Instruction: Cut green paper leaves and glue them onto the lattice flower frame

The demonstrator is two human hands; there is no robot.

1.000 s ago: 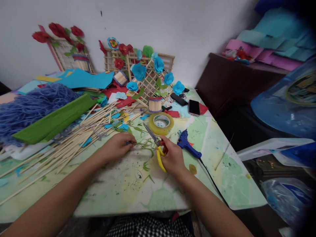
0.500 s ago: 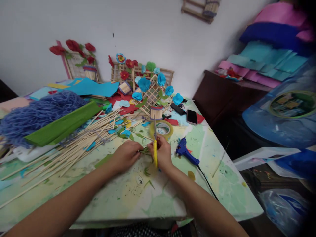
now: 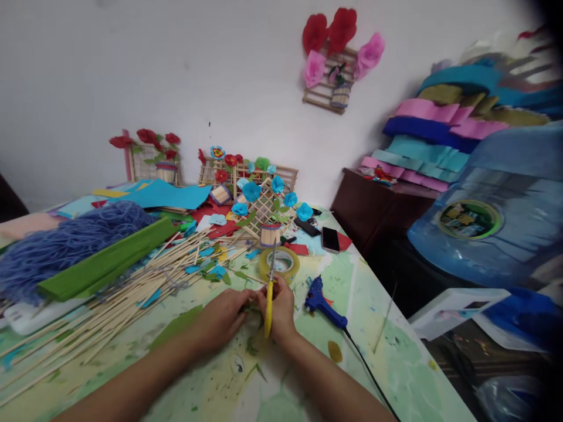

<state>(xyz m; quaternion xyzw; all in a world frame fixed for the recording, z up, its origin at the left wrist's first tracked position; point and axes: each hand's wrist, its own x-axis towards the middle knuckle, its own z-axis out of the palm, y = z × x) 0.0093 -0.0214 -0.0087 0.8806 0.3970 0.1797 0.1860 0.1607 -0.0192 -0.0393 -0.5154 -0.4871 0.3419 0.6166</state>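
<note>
At the middle of a green-patterned table (image 3: 308, 381), two bare hands are resting close together, fingertips nearly touching. The right hand (image 3: 280, 309), curled almost closed, is holding yellow-handled scissors (image 3: 268, 316), their long axis running away from the person, blades pointing over a tape roll (image 3: 290, 266). The left hand (image 3: 225, 319), fingers drawn together, is apparently pinching a small green scrap (image 3: 251, 307), which is sitting just left of the scissors, nearer the left fingertips.

The hands (image 3: 225, 316) (image 3: 282, 310) have drawn together — the yellow-handled scissors (image 3: 268, 310) now point straight ahead.
</note>
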